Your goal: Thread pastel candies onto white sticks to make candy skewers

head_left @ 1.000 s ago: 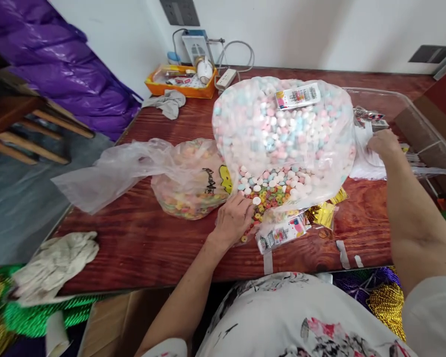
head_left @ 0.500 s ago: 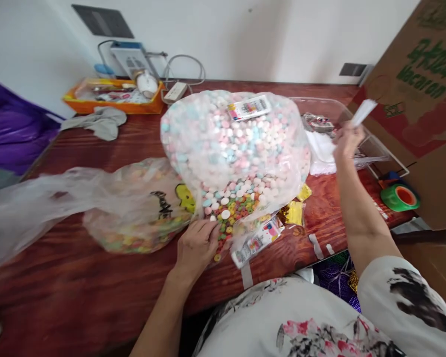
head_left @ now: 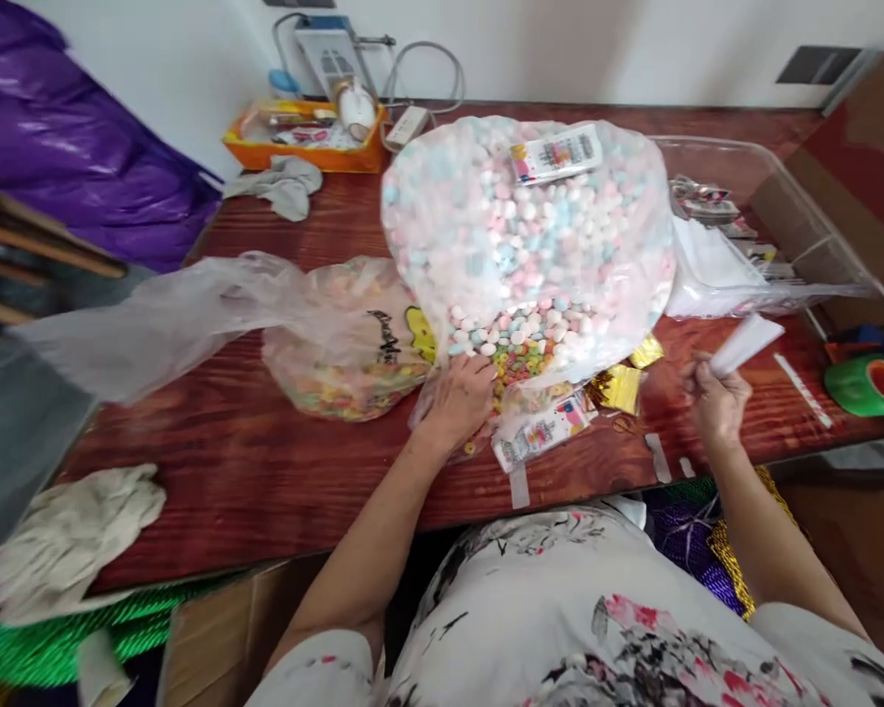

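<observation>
My right hand pinches a folded white sheet, paper or thin plastic, above the table right of the gold packets. At the mouth of a large clear bag of pink, white and blue round candies, my left hand rests with curled fingers. Small multicoloured ring candies lie beside its fingertips; whatever it grips is hidden. Just right of that hand is a printed white packet. A similar packet sits on top of the large bag.
A second bag of ring candies lies at left. At right stands a clear plastic bin with white sheets and small packets, near green tape. An orange tray, a grey cloth and a work glove are at left.
My right hand has come back from over the bin toward me, still with the white sheet. My left hand stays at the bag's mouth. The view has shifted left and down.
</observation>
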The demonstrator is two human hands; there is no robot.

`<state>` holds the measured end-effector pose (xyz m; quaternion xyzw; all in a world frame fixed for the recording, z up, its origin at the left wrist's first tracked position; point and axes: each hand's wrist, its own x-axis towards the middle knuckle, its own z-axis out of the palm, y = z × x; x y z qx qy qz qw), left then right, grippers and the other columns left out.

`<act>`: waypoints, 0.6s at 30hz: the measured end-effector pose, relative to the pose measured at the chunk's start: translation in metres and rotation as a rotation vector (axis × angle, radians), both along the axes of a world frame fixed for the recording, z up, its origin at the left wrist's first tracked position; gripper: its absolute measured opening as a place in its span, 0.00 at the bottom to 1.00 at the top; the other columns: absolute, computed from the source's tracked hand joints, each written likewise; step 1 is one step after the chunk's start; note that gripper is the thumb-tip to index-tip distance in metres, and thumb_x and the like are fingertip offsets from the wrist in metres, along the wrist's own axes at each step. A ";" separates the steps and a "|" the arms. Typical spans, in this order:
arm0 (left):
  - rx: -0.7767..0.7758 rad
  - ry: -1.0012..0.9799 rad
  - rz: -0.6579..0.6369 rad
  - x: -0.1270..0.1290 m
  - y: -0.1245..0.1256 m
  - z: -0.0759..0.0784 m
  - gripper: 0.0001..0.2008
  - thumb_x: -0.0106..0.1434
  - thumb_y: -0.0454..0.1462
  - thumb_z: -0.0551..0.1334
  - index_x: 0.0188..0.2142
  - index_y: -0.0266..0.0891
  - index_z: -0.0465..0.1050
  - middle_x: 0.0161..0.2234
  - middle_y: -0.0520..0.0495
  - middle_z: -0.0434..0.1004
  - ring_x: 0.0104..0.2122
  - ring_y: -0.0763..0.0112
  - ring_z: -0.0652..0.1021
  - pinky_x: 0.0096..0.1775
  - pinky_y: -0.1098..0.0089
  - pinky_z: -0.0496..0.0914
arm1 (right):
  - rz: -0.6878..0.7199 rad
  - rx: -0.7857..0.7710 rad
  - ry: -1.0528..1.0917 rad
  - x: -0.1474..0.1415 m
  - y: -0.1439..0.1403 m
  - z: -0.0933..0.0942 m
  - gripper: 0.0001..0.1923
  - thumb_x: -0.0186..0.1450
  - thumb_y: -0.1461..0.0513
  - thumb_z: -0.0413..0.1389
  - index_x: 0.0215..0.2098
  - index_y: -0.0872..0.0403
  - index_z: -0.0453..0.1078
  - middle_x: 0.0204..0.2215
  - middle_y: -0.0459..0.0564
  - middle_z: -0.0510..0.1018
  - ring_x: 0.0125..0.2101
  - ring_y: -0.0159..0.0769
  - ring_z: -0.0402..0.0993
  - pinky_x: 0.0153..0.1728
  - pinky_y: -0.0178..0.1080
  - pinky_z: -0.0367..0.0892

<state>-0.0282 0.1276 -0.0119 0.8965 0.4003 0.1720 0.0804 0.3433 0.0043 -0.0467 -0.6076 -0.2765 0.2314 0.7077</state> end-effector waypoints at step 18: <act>-0.048 -0.245 0.207 -0.043 -0.006 -0.001 0.11 0.67 0.34 0.56 0.41 0.37 0.78 0.37 0.43 0.82 0.37 0.64 0.79 0.42 0.66 0.73 | 0.146 -0.074 0.022 0.004 -0.004 -0.004 0.21 0.55 0.60 0.62 0.36 0.46 0.52 0.26 0.36 0.79 0.12 0.25 0.60 0.12 0.29 0.49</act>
